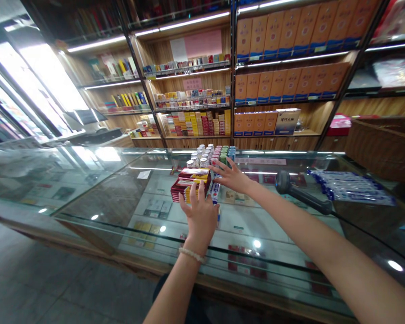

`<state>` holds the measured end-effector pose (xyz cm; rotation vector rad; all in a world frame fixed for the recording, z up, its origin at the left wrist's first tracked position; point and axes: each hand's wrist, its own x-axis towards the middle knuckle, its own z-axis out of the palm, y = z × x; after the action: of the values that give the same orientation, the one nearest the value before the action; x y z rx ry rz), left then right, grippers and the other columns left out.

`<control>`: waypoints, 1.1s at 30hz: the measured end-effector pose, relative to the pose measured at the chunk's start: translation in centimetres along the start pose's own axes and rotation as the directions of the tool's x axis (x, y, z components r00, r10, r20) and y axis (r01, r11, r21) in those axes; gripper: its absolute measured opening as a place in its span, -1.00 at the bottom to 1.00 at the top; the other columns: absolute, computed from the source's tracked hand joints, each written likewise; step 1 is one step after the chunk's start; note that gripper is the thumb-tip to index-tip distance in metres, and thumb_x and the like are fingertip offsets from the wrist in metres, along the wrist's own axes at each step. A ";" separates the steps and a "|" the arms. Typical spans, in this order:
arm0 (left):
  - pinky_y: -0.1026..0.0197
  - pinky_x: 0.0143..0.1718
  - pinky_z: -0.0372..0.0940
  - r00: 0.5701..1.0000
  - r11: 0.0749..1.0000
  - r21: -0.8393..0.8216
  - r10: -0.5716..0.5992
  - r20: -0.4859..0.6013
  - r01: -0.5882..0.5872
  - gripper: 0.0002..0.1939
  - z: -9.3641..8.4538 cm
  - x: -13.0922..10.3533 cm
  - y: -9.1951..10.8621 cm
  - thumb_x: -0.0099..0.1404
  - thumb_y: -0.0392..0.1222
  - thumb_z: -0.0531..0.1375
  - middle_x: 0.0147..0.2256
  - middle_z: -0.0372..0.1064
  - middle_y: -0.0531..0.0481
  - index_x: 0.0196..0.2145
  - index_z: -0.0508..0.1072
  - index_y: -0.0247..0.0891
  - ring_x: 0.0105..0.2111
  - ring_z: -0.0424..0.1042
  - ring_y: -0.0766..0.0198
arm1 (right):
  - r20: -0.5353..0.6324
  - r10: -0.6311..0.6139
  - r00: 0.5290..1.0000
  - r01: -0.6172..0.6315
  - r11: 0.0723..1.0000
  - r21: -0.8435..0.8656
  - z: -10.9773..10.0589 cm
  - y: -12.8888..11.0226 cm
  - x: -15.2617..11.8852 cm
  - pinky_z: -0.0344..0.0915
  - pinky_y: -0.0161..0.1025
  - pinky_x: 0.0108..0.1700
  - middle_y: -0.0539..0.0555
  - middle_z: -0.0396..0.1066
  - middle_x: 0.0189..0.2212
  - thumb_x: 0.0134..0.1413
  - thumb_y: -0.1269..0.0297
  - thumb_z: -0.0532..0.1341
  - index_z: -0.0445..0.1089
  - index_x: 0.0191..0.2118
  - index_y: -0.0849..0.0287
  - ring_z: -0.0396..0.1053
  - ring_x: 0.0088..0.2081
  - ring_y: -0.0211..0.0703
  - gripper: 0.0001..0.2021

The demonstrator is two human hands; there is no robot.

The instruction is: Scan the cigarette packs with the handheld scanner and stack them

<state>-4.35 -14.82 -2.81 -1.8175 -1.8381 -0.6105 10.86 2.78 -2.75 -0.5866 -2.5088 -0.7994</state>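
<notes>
My left hand, with a beaded bracelet on its wrist, reaches over the near side of stacked dark red and yellow packets. Its fingers are spread against the stack, not wrapped round it. My right hand is stretched out flat with fingers apart, at the stack's far right corner. Just beyond it stand rows of small bottles: clear ones with white lids, pink ones, green ones and blue ones. Blue and white packets lie partly hidden between my hands.
Everything stands on a glass display counter. To the right lie a black handheld scanner with a cable and a row of blue and white wrapped packs. A brown carton sits beyond them. Shelves with orange boxes line the back wall.
</notes>
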 end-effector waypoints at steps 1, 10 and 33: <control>-0.56 0.40 -0.29 1.000 1.000 0.000 -0.003 -0.004 0.003 -0.72 0.0 0.0 0.0 0.30 -0.18 0.32 0.44 0.12 -0.20 -0.03 0.63 -0.16 0.45 0.02 -0.26 | -0.003 0.000 1.000 0.000 1.000 0.001 0.0 0.0 0.0 -0.30 0.41 0.49 -0.02 0.08 0.49 0.40 0.24 0.18 0.49 0.12 -0.10 -0.04 0.51 0.13 -0.74; -0.55 0.39 -0.36 0.998 0.998 -0.046 0.027 -0.052 -0.030 -0.72 -0.2 -0.1 0.2 0.25 -0.24 0.36 0.42 0.19 -0.09 -0.09 0.64 0.02 0.45 0.05 -0.21 | -0.102 0.050 0.993 -0.056 0.997 -0.053 0.2 -0.1 -0.7 -0.40 0.34 0.51 0.07 0.15 0.46 0.32 0.30 0.27 0.51 0.07 -0.01 0.01 0.49 0.10 -0.75; -0.58 0.39 -0.39 1.000 0.996 -0.090 0.016 -0.022 -0.018 -0.81 -0.4 0.0 0.1 0.37 -0.14 0.25 0.41 0.20 -0.13 -0.11 0.65 -0.06 0.45 0.05 -0.24 | 0.037 0.159 0.987 -0.160 0.986 0.035 0.2 -1.1 -2.9 -0.39 0.37 0.48 0.07 0.02 0.51 0.24 0.47 0.26 0.46 0.17 -0.11 -0.07 0.51 0.11 -0.55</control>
<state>-4.22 -15.07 -2.55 -1.8751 -1.8059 -0.7141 12.63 1.34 -4.84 -0.7836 -2.4643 -0.6868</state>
